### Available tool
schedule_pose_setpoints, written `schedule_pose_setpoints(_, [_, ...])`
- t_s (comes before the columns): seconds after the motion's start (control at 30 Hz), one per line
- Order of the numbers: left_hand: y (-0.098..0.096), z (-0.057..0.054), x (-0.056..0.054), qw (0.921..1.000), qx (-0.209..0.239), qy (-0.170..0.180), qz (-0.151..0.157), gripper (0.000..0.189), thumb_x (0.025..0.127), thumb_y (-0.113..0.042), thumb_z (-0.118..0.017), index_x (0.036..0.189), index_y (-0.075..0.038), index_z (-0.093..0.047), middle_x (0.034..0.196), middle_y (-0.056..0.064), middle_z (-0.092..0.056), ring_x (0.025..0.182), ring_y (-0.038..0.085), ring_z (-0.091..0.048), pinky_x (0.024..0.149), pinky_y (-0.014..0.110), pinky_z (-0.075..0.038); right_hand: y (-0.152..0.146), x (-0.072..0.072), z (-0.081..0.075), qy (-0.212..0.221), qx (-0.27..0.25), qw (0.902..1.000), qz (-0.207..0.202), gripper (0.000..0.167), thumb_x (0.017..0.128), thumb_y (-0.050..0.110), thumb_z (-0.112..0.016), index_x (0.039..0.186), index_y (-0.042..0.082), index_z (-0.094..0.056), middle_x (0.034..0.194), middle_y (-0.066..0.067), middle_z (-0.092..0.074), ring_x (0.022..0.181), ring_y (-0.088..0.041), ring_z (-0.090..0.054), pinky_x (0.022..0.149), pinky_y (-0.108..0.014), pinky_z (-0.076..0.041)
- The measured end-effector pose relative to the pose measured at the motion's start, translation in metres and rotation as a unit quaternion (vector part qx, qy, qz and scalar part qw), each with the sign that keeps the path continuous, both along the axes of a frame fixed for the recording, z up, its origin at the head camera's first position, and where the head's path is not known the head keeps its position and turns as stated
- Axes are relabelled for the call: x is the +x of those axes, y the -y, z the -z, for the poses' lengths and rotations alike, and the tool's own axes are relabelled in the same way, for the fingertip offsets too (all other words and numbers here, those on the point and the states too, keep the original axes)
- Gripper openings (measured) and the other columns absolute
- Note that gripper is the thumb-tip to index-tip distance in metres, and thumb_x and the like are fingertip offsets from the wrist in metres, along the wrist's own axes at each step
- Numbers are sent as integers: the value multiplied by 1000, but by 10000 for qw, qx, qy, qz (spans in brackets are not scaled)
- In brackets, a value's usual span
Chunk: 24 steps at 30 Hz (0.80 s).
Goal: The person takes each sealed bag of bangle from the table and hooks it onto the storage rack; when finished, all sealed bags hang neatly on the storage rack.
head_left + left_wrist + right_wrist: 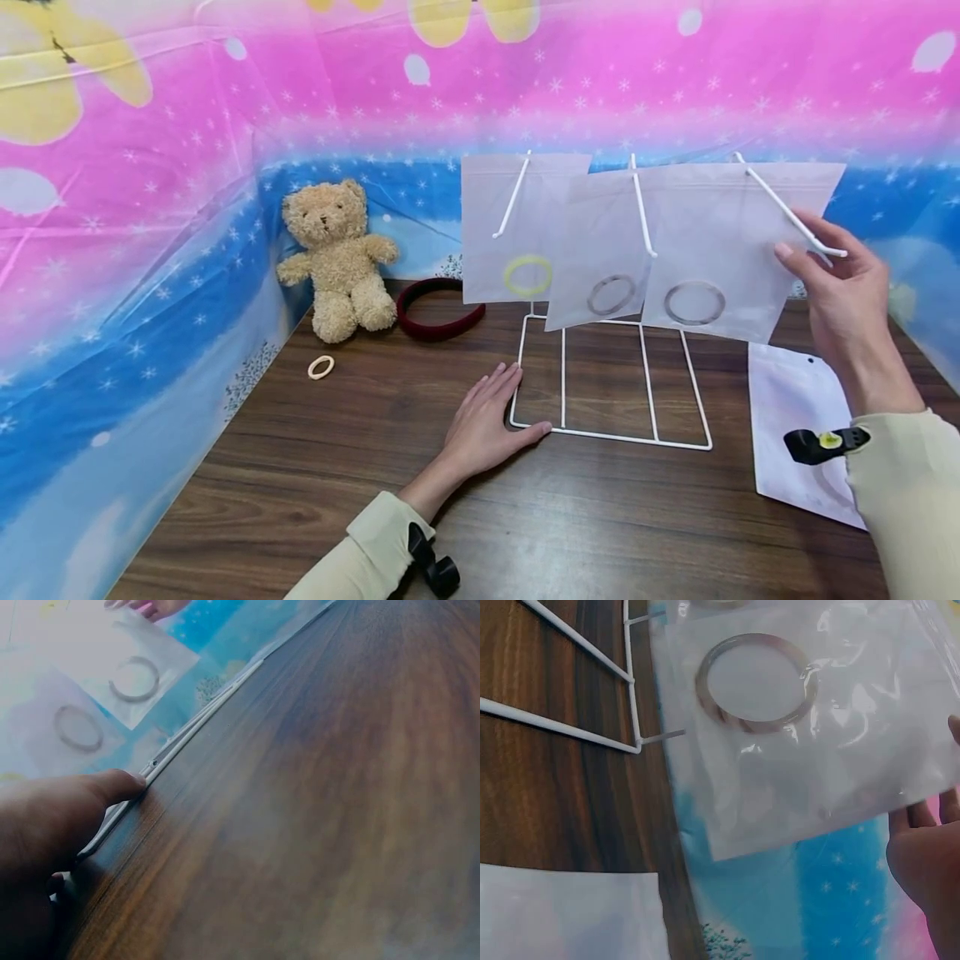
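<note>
A white wire display rack (615, 435) stands on the table, with three hooks at its top. Frosted zip bags hang from them: a left bag (487, 208) with a yellow bangle (507, 273), a middle bag (588, 225) and a right bag (693, 225), each with a brownish bangle inside. My right hand (851, 283) pinches the right bag's edge beside the hook tip, thumb in front and fingers behind. With fingers extended, my left hand (483, 425) rests at the base's front left corner; its thumb presses the front bar, also seen in the left wrist view.
Another bag (787, 425) lies flat on the table at the right, partly under the right forearm. To the left are a teddy bear (337, 267), a dark red headband (442, 331) and a cream bangle (313, 374). A printed cloth (187, 250) surrounds the table.
</note>
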<state>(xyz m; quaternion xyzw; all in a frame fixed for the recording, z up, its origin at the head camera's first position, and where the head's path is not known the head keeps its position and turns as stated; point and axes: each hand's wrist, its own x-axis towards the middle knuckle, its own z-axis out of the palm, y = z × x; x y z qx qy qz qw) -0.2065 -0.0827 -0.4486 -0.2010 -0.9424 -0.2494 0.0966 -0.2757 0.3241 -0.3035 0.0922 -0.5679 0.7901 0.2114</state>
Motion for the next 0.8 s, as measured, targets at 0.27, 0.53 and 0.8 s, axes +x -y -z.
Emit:
schedule_pose_setpoints(0.27, [0,0,-1,10000,29,24,3,92,84,-66,-61,150,-5,-40,155,8,-36,145,23,-24,116,41,-19,-23,29,29,-37,542,9956,760,56,86,2,-73,139,10,-56,148,-6,-44,130,-17,-50,111,-20,-24])
schedule_pose_setpoints(0.53, [-1,-1,0,10000,-29,52,-6,92,84,-66,-61,149,-5,-41,155,7,-36,145,22,-24,116,41,-19,-57,72,56,994,2329,9556,1508,56,94,11,-65,147,21,-47,150,4,-43,131,-9,-46,108,-16,-26])
schedule_pose_setpoints(0.8, [-3,-3,0,10000,-37,-12,-9,92,84,-66,-61,149,-5,-40,155,7,-36,145,22,-24,116,40,-19,-88,99,86,1488,3393,9081,1950,58,98,16,-61,151,25,-40,149,6,-42,121,3,-46,95,-5,-34])
